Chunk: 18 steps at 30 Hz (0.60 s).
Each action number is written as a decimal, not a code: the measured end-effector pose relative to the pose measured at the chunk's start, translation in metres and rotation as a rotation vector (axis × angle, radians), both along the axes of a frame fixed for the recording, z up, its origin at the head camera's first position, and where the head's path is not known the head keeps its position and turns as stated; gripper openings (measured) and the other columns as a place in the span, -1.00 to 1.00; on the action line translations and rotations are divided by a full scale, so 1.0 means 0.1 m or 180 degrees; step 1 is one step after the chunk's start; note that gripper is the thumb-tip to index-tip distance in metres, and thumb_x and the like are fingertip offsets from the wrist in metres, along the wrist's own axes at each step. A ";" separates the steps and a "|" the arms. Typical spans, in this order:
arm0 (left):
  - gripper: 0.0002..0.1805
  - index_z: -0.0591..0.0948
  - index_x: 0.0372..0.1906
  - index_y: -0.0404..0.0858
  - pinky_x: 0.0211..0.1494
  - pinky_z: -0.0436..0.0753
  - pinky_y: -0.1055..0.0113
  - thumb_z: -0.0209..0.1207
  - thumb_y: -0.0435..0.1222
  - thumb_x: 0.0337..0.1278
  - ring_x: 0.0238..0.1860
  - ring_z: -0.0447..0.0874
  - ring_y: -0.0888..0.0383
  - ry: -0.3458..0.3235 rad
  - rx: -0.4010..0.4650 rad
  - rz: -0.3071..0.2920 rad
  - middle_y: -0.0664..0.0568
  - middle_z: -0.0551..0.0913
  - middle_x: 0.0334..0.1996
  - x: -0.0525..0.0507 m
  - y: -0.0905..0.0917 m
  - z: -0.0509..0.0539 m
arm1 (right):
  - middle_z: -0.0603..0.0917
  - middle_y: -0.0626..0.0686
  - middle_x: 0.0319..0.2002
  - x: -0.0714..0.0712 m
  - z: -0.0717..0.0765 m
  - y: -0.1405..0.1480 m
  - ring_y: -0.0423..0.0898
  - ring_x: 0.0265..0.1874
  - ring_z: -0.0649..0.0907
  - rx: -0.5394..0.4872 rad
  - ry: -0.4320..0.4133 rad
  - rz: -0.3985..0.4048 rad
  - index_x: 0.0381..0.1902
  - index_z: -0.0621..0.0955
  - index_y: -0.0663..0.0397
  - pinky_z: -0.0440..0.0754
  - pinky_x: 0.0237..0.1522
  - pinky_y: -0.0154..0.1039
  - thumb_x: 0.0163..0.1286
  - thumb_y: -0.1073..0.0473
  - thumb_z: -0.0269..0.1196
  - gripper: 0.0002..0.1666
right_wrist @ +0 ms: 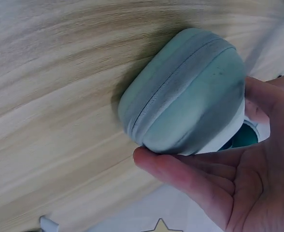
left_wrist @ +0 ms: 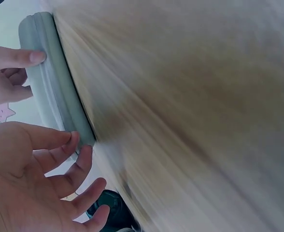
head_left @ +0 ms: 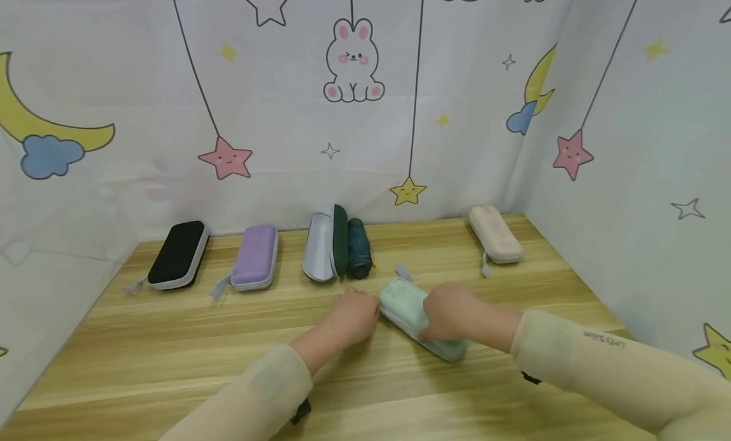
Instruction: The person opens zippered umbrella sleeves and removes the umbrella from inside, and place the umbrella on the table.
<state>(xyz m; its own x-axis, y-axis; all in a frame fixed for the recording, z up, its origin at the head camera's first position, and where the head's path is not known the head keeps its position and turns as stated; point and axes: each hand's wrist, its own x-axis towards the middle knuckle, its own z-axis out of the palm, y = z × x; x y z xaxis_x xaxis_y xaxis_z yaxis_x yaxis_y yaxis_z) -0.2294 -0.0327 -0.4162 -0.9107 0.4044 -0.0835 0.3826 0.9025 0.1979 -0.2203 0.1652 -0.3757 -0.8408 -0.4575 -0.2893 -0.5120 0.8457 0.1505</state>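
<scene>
A mint green zip case [head_left: 407, 301], with a grey fabric tab [head_left: 403, 271] at its far end, lies slantwise on the wooden table in the head view. My right hand [head_left: 454, 312] grips it across its near half, thumb on one side and fingers on the other. At the case's far left corner is my left hand [head_left: 355, 315]. In the left wrist view, the left thumb and forefinger pinch at the zipper line there, while the other fingers are spread loosely. What lies between those fingertips is hidden. The right wrist view shows the zipper [right_wrist: 173, 84] closed around the near end.
Along the back stand a black case [head_left: 176, 254], a purple case [head_left: 255, 257], an opened dark green case [head_left: 339, 241] with a white inside, a rolled dark teal umbrella [head_left: 358, 249] and a cream case [head_left: 495, 235]. A printed white curtain [head_left: 285, 111] borders the table.
</scene>
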 end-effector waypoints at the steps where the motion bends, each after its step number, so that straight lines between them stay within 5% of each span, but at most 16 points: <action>1: -0.77 0.59 -0.46 -0.14 0.01 0.46 -0.17 0.08 -0.27 0.35 -0.14 0.49 -0.06 0.0014 -0.0022 0.0009 -0.02 0.66 -0.32 0.00 0.00 0.00 | 0.45 -0.07 -0.63 0.00 -0.01 0.00 -0.17 -0.63 0.38 -0.0008 0.0000 -0.0031 -0.63 0.50 0.00 0.40 -0.60 -0.26 0.16 -0.34 0.32 -0.43; 5: -0.79 0.58 -0.45 -0.13 0.04 0.43 -0.20 0.07 -0.27 0.35 -0.10 0.51 -0.09 0.0030 -0.0059 0.0080 -0.03 0.67 -0.28 -0.02 0.00 -0.02 | 0.68 0.16 -0.23 -0.03 0.01 0.07 -0.01 -0.34 0.64 -0.0190 -0.0091 -0.0061 -0.11 0.63 0.26 0.60 -0.39 -0.11 0.08 -0.40 0.36 -0.18; 9: -0.82 0.61 -0.38 -0.15 0.04 0.42 -0.21 0.07 -0.26 0.34 -0.09 0.53 -0.11 0.0046 -0.0050 0.0121 -0.05 0.69 -0.24 -0.03 -0.02 -0.04 | 0.24 0.20 0.44 -0.06 0.10 0.17 0.23 0.30 0.39 -0.0256 -0.0390 0.0290 0.48 0.24 0.03 0.58 -0.04 0.09 -0.03 -0.30 0.49 0.22; 13: -0.81 0.64 -0.28 -0.17 0.00 0.44 -0.19 0.05 -0.23 0.38 -0.13 0.56 -0.10 0.0097 -0.0065 0.0111 -0.04 0.71 -0.21 -0.02 -0.03 -0.06 | -0.10 -0.02 0.56 -0.10 0.17 0.25 0.14 0.47 0.05 -0.0057 -0.0627 0.1009 0.54 0.13 -0.24 0.45 0.17 0.06 -0.16 -0.06 0.63 0.36; 18: -0.81 0.64 -0.27 -0.16 -0.04 0.45 -0.16 0.06 -0.22 0.39 -0.18 0.58 -0.08 0.0143 -0.0097 0.0057 -0.03 0.71 -0.22 -0.02 -0.03 -0.05 | -0.04 -0.08 0.55 -0.11 0.18 0.28 0.06 0.49 0.01 0.0095 -0.0657 0.1507 0.52 0.17 -0.22 0.25 0.32 0.08 -0.17 0.06 0.64 0.33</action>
<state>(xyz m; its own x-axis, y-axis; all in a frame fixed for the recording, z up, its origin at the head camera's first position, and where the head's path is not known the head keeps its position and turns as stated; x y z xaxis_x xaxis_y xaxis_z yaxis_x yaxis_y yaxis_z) -0.2311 -0.0360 -0.4213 -0.9209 0.3859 -0.0544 0.3742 0.9146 0.1533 -0.2314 0.1932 -0.3581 -0.4675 -0.7632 -0.4460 -0.8592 0.5109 0.0265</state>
